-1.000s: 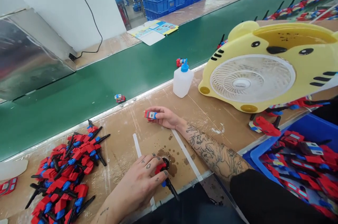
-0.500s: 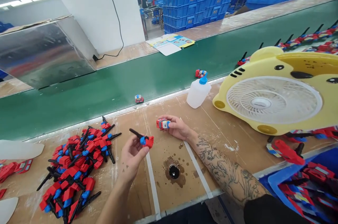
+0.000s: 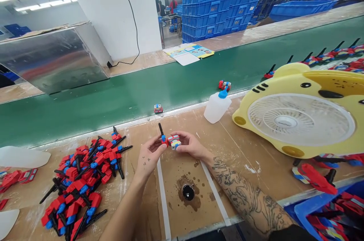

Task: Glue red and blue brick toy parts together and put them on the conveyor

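Observation:
Between thumb and fingers, my left hand (image 3: 150, 154) pinches a small red and blue piece with a black rod (image 3: 163, 135), the rod pointing up. My right hand (image 3: 191, 145) holds a red, white and blue toy vehicle part (image 3: 174, 141) by its right side. The two parts meet, or nearly so, above the brown tabletop; whether they are joined cannot be made out. Left of my hands lies a heap of red and blue pieces with black rods (image 3: 82, 180). Below my hands is a small round container of dark liquid (image 3: 188, 192).
A white bottle with a blue cap (image 3: 217, 107) stands behind my right hand. At the right are a yellow fan (image 3: 287, 119) and a blue bin of parts (image 3: 305, 210). Small toy vehicles (image 3: 158, 108) sit on the green conveyor belt (image 3: 127, 95).
My left hand has moved right and up, bringing its piece against or close beside the vehicle part. The black rod has turned upright. The vehicle part is tilted differently, and the whole view has shifted slightly.

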### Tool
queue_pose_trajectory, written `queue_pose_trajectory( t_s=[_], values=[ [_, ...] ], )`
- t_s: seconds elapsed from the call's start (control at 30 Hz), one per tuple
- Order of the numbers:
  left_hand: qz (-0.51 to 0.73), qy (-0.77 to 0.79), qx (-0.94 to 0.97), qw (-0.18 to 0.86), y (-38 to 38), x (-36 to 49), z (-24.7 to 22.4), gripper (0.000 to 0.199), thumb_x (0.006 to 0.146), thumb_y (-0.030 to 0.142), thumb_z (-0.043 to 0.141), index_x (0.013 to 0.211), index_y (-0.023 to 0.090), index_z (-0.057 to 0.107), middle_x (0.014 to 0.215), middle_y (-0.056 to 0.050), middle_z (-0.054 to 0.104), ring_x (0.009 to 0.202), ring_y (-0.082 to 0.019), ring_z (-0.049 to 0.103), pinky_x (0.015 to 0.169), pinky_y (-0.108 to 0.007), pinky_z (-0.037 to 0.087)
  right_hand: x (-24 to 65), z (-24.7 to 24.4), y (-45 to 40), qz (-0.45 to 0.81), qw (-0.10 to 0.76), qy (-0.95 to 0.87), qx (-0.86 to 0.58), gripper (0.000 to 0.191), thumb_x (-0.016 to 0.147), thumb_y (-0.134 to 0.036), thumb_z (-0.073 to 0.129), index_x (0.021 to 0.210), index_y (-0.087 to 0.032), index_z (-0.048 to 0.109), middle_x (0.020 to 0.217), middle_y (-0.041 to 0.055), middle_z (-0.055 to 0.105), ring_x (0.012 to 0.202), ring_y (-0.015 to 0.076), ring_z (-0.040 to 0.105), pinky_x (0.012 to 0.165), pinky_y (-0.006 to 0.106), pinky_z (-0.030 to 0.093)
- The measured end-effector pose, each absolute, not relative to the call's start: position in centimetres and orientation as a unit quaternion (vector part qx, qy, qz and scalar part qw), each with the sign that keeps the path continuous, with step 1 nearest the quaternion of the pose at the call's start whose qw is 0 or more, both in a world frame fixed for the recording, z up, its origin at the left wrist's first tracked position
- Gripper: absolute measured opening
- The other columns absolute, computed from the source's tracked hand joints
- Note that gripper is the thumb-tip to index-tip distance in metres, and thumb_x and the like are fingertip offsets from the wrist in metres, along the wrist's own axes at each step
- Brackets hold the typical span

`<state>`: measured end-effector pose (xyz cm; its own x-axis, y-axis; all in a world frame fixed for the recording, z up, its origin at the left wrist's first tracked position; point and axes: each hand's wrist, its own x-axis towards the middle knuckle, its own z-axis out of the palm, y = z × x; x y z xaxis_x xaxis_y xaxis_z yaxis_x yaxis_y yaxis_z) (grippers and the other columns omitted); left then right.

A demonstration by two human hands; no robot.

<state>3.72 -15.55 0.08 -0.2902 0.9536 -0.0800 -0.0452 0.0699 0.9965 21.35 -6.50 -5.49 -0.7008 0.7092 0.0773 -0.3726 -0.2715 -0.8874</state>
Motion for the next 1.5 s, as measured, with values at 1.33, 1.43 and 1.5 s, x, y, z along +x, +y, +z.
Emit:
queue_pose_trajectory(
  t_s=[1.33, 1.43, 1.5],
  values=[
    [0.057, 0.829, 0.525, 0.186, 8.9, -5.6, 0.3, 0.070, 0.053, 0.027, 0.081, 0.114, 0.020, 0.047, 0.111, -0.018, 0.068, 0.107, -0.037, 0.064, 0.087, -0.044, 0.046, 20.5, -2.7, -1.5, 0.797, 0.428, -0.372, -0.207, 0.044, 0.061, -0.018, 0.087, 0.098, -0.029, 0.064, 0.096, -0.0003, 0.069, 0.076, 0.0139, 0.063, 0.069, 0.027, 0.049],
    [0.078, 0.836, 0.514, 0.176, 8.4, -4.9, 0.0, 0.069, 0.059, 0.034, 0.080, 0.117, 0.021, 0.045, 0.118, -0.019, 0.065, 0.116, -0.039, 0.059, 0.092, -0.049, 0.043, 21.1, -3.1, -3.2, 0.816, 0.421, -0.324, -0.228, 0.044, 0.062, -0.019, 0.087, 0.099, -0.029, 0.066, 0.095, -0.0002, 0.070, 0.077, 0.0143, 0.064, 0.070, 0.028, 0.050],
    [0.100, 0.839, 0.507, 0.171, 7.8, -4.3, -0.2, 0.066, 0.062, 0.037, 0.079, 0.117, 0.022, 0.046, 0.123, -0.019, 0.063, 0.119, -0.038, 0.057, 0.094, -0.051, 0.041, 21.3, -3.6, -4.1, 0.826, 0.410, -0.308, -0.232, 0.043, 0.063, -0.020, 0.087, 0.100, -0.028, 0.067, 0.094, 0.0003, 0.070, 0.076, 0.0140, 0.064, 0.069, 0.027, 0.050]
  ],
)
